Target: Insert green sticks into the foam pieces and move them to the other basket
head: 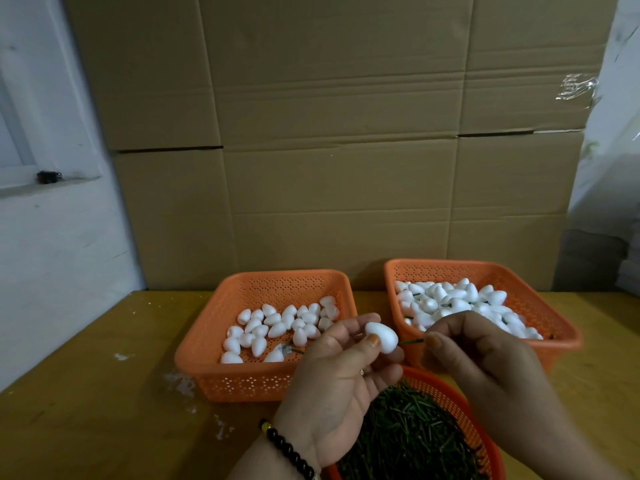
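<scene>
Left basket (pixel 207 362): orange, perforated, square, standing on the bench (pixel 86 410) toward its far edge, before a cardboard wall (pixel 329 133); loose white foam pieces (pixel 277 329) lie in a single layer on its floor, and one piece near its front wall shows a short green stem. White crumbs (pixel 180 381) lie on the bench beside its front left corner.

Left hand (pixel 341 372), beaded bracelet (pixel 287 452) at the wrist: palm turned up, fingers curled, thumb and forefinger pinching one foam piece (pixel 381 337) at its broad end; the narrow end points right, clear of the fingertips.

Stick (pixel 412 341): thin, green, lying level between the two hands, its left tip meeting the narrow end of the held piece. Whether the tip has entered the foam cannot be told.

Right hand (pixel 485 358): fingers curled together, thumb and forefinger pinching the stick's right end, which is hidden behind the thumb.

Round basket (pixel 460 403): orange mesh, at the near edge below both hands, filled with green sticks (pixel 408 434).

Right basket (pixel 564 337): orange, toward the far edge, heaped with foam pieces, green stems showing among them.
</scene>
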A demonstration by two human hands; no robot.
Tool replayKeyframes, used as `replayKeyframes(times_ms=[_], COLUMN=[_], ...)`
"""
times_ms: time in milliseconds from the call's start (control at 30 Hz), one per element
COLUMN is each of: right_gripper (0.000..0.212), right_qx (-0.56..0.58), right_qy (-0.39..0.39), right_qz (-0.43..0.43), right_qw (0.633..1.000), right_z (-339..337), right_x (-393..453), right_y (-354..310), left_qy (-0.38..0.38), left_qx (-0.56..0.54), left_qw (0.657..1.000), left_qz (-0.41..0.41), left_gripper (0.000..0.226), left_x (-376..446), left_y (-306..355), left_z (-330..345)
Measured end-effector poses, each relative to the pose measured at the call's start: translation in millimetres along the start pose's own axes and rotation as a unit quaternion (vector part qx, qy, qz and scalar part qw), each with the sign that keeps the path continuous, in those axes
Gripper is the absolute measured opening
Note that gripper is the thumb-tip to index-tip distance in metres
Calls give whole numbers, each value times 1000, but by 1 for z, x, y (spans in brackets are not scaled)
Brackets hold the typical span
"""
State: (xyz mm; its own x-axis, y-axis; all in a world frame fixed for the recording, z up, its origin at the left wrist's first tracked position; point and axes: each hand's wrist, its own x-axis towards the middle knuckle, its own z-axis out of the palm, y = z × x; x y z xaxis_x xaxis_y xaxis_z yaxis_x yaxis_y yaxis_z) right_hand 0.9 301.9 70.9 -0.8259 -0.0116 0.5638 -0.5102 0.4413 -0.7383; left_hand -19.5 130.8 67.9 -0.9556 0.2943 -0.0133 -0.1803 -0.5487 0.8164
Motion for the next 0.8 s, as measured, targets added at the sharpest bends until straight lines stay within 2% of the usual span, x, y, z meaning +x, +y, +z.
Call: replayKeyframes(times_ms=[233, 400, 600, 800], right_gripper=[20, 22, 18, 16], right_qx=[56, 55, -8, -94], right_qy=[8, 15, 49, 70], right_qz=[14, -8, -73, -141], right_qw=[998, 998, 996, 983], right_z=[-4, -7, -2, 2], right_x=[-3, -3, -4, -4], right_y=[-7, -8, -6, 0], left_qy=[-5, -1, -7, 13], left_qx=[-116, -186, -208, -202], left_qw=[991, 975, 964, 964], left_qz=[-62, -118, -168, -175], left_gripper=[40, 35, 40, 40], left_x=[-4, -4, -3, -1], left_y=[7, 8, 3, -3], left_z=[3, 4, 3, 5])
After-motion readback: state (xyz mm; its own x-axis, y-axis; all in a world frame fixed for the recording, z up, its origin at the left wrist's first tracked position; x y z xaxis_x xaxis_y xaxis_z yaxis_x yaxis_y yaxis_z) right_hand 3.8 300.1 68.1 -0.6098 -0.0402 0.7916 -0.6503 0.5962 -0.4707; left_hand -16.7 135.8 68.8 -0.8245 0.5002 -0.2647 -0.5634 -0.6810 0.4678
